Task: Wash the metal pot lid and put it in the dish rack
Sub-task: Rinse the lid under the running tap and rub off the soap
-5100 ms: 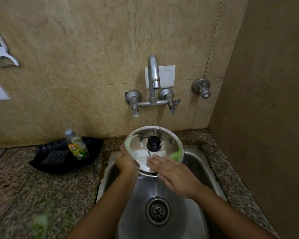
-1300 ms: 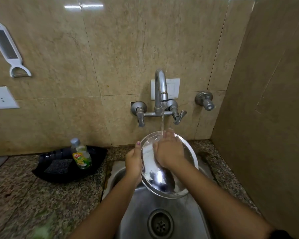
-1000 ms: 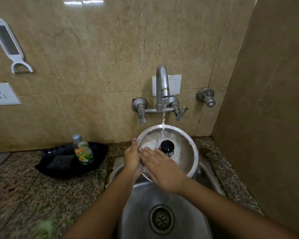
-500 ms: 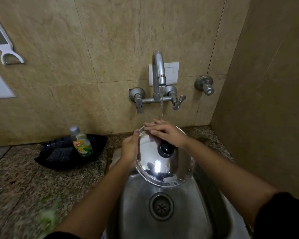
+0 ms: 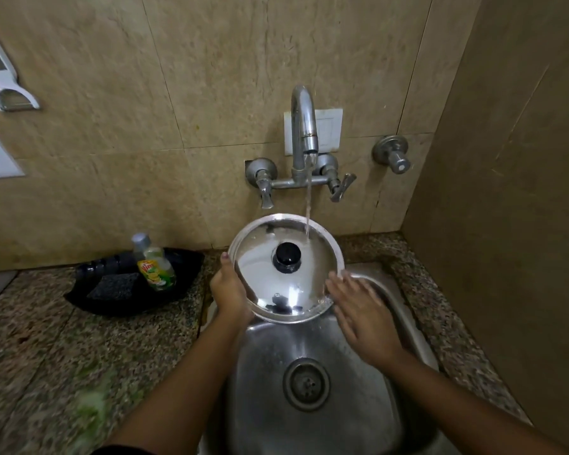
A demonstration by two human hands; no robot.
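The lid (image 5: 276, 284) is at frame centre, over the sink (image 5: 309, 421), knob up under the tap (image 5: 304, 133) stream. The left hand (image 5: 229, 292) grips its left rim; the right hand (image 5: 363, 315), fingers spread, is flat beside its right rim.

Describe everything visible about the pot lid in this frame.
The pot lid is round, shiny metal with a black knob at its centre, domed side up. It is tilted over the sink, under the running tap stream. The left hand grips its left rim; the right hand, fingers open, is at its right rim.
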